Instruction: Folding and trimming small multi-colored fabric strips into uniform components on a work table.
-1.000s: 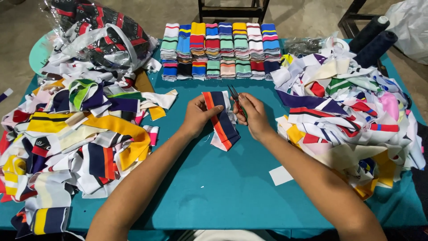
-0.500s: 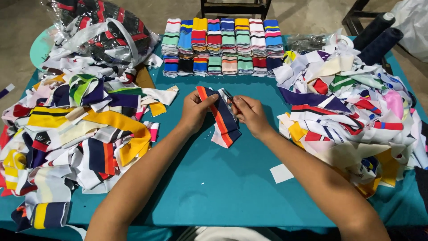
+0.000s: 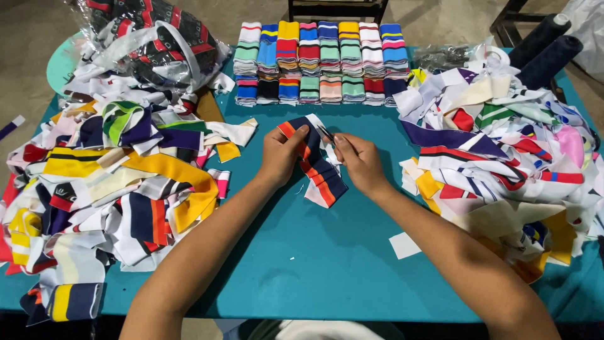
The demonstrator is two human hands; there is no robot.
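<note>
Now higher on the table [image 3: 302, 264]: striped band [image 3: 318, 170] in left hand [image 3: 284, 154] fingers, snips [image 3: 326, 133] in right hand [image 3: 360, 162] fingers.

My left hand [image 3: 281, 154] and right hand [image 3: 358, 162] work in a narrow lane of bare teal table [image 3: 302, 264]. Behind my wrists, toward me, the cloth lies open, only a small white scrap [image 3: 404, 245] on it. To my left, a heap of loose striped bands [image 3: 107, 182] walls me in. To my right, another heap [image 3: 503, 157] crowds just as near. Ahead, neat folded stacks [image 3: 318, 63] close the far edge, with a plastic bag [image 3: 148, 44] and two dark thread cones [image 3: 544, 47] blocking the corners.
</note>
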